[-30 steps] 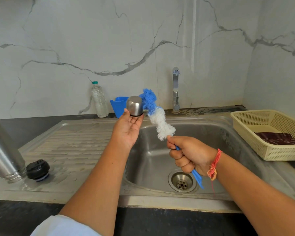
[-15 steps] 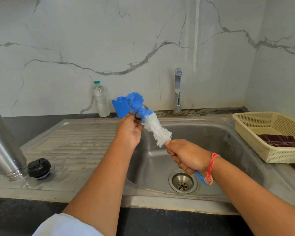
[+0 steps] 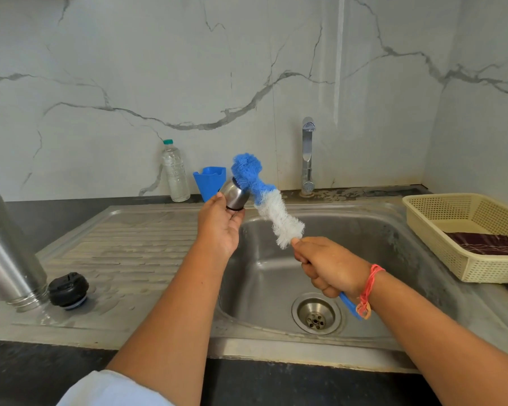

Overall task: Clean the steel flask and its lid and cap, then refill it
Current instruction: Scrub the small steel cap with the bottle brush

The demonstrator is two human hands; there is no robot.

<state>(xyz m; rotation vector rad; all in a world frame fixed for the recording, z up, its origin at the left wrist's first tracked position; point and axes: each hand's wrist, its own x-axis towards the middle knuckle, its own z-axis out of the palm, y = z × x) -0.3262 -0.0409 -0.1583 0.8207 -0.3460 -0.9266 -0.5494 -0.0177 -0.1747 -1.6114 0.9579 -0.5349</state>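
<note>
Steel sink (image 3: 373,230) below a marble wall. Count: one flask (image 3: 6,247) at left edge, one black lid (image 3: 68,288) just beside it, one cap (image 3: 235,194), one brush (image 3: 276,213). Left hand (image 3: 220,227) pinches the tilted cap at centre frame. Right hand (image 3: 329,265) is fisted round the brush handle; the blue head touches the cap. 0.5 s ago the cap was hidden behind the left hand.

A tall steel flask (image 3: 9,247) stands mouth down at the left end of the ribbed steel draining board (image 3: 135,253), a round black lid (image 3: 68,290) just right of it. The steel sink basin (image 3: 364,253) lies right of the board, a chrome tap (image 3: 308,159) behind it, a cream plastic basket (image 3: 493,269) holding a dark cloth (image 3: 487,243) to its right. Behind the board, a clear plastic bottle (image 3: 175,171) stands left of a blue plastic container (image 3: 208,181).
</note>
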